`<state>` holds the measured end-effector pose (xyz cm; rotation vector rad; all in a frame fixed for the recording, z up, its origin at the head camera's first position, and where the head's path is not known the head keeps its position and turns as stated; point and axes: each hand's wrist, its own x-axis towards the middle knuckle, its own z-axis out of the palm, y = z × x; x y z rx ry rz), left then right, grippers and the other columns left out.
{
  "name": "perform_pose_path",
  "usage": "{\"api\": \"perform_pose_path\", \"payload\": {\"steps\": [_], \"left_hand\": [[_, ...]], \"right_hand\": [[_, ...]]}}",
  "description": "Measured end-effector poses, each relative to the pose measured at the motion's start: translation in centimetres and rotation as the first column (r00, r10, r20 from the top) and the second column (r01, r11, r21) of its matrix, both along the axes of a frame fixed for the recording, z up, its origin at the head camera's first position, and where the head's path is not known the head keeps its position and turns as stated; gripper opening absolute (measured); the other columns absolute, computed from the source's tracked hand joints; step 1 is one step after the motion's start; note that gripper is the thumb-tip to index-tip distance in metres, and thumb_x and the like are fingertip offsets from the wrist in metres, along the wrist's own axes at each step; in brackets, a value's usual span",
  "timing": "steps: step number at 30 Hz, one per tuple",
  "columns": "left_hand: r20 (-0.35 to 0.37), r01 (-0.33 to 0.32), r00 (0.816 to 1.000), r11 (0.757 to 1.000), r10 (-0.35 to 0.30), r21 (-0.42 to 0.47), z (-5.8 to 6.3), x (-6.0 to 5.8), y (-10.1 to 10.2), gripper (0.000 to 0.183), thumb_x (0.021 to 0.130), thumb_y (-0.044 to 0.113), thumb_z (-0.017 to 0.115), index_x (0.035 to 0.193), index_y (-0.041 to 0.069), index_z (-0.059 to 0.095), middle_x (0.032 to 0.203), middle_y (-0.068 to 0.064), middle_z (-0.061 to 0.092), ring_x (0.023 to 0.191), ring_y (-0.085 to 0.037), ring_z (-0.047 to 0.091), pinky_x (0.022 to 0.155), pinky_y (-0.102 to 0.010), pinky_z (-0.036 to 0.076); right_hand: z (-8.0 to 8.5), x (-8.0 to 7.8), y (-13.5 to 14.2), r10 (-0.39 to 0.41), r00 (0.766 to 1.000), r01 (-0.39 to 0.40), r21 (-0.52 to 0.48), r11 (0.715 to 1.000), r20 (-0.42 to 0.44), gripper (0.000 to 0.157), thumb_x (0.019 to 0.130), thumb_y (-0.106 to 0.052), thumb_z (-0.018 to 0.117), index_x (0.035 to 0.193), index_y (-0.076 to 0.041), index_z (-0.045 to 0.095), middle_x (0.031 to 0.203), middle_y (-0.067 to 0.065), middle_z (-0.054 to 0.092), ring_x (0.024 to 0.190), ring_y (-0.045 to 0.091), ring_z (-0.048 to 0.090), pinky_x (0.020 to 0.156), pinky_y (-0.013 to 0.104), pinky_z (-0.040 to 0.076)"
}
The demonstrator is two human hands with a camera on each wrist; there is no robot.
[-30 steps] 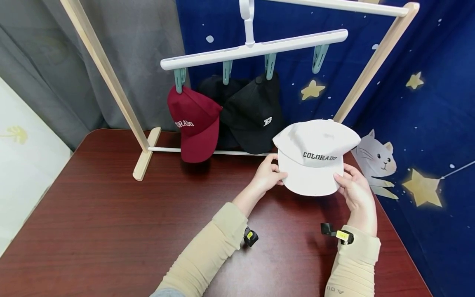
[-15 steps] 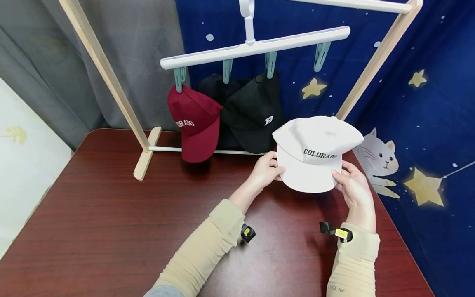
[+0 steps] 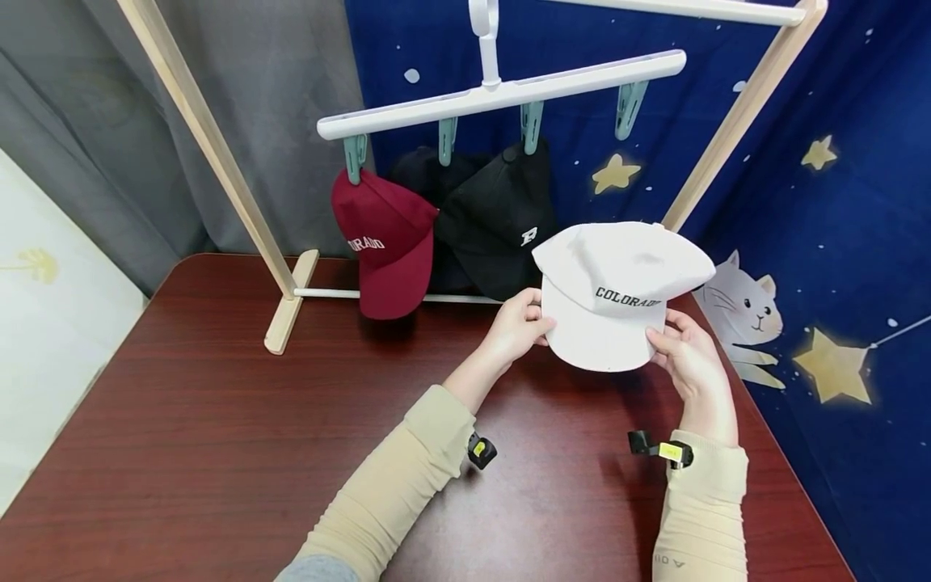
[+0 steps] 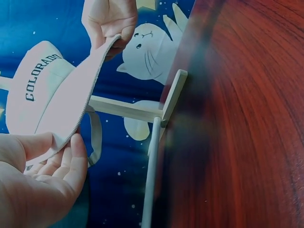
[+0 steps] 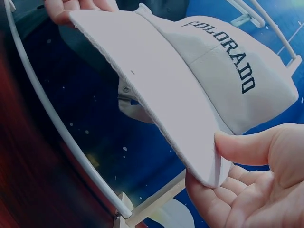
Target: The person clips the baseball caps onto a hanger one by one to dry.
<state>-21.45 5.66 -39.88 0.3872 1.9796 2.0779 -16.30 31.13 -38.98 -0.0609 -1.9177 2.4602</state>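
A white baseball cap point(image 3: 618, 267) with COLORADO in dark letters is held in the air above the table, its brim toward the person. My left hand point(image 3: 518, 327) pinches the left edge of the brim, thumb on top and fingers beneath. On the opposite edge, my right hand point(image 3: 689, 352) pinches the brim the same way, as the right wrist view of the cap point(image 5: 223, 61) shows. The cap's back strap point(image 4: 95, 137) hangs loose below it. Up and behind the cap, a green clip point(image 3: 629, 109) at the hanger's right end holds nothing.
A white hanger point(image 3: 502, 95) hangs from a wooden rack point(image 3: 211, 145). Its other clips hold a maroon cap point(image 3: 385, 242) and black caps point(image 3: 502, 226). The rack's low white bar point(image 3: 327, 293) runs along the back of the brown table point(image 3: 254, 453).
Both hands have raised the white cap slightly and shifted it a little to the left, with their pinch on the brim kept. The caps on the hanger stay in place.
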Motion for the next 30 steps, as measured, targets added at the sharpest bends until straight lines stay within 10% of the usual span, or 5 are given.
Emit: {"api": "perform_pose_path", "payload": {"steps": [30], "left_hand": [[-0.094,0.021,0.995,1.000,-0.020,0.010,3.1,-0.7,-0.8,0.024,0.091,-0.010,0.056,0.113,-0.005,0.052,0.093,-0.023,0.068,0.071,-0.018,0.062,0.071,-0.045,0.055]], "right_hand": [[1.9,-1.7,-0.1,0.080,0.997,-0.079,0.066,0.995,-0.013,0.028,0.093,0.004,0.056,0.115,-0.003,0.040,0.090,0.001,0.065,0.075,0.010,0.062,0.063,0.023,0.053]]}}
